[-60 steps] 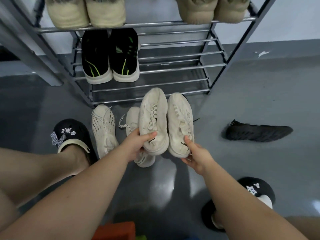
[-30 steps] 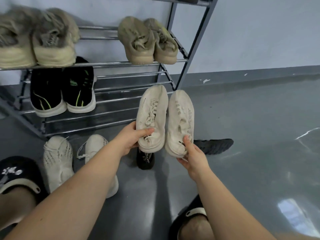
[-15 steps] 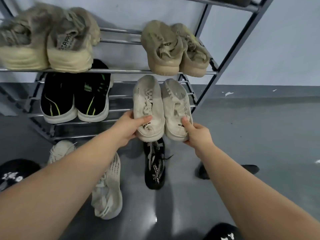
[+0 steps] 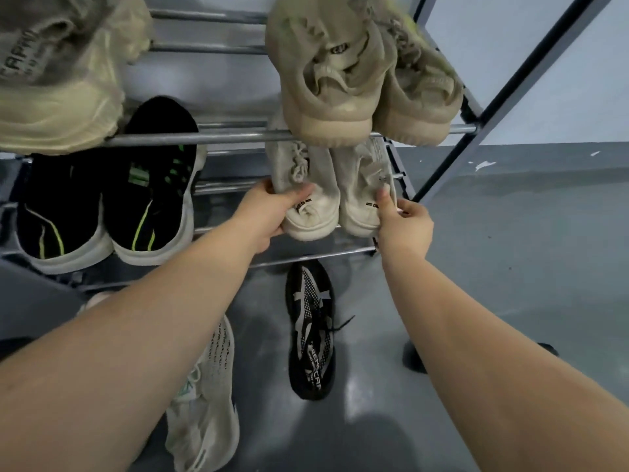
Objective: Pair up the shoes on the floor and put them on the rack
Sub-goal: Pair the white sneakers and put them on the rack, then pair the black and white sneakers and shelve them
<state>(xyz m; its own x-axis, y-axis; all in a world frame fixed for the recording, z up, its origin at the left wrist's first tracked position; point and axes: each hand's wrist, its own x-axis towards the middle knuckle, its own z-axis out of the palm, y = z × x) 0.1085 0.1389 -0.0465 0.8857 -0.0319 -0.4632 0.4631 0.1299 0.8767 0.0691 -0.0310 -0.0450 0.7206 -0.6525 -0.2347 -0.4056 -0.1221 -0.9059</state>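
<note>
Two cream laced shoes lie side by side on the right half of the metal rack's (image 4: 218, 139) lower shelf, toes pointing in under the upper bar. My left hand (image 4: 269, 212) grips the heel of the left cream shoe (image 4: 306, 185). My right hand (image 4: 403, 221) pinches the heel of the right cream shoe (image 4: 362, 189). On the floor below lie a black patterned shoe (image 4: 309, 328) and a pale knit shoe (image 4: 204, 396), partly hidden by my left forearm.
A black pair with green stripes (image 4: 105, 199) fills the left half of the lower shelf. Two beige pairs (image 4: 357, 73) sit on the upper shelf. Another black shoe (image 4: 413, 359) peeks out behind my right forearm. A slanted rack post (image 4: 493, 100) stands at the right.
Both hands carried the cream pair up off the floor and forward into the lower shelf, right of the black pair. The view moved closer to the rack.
</note>
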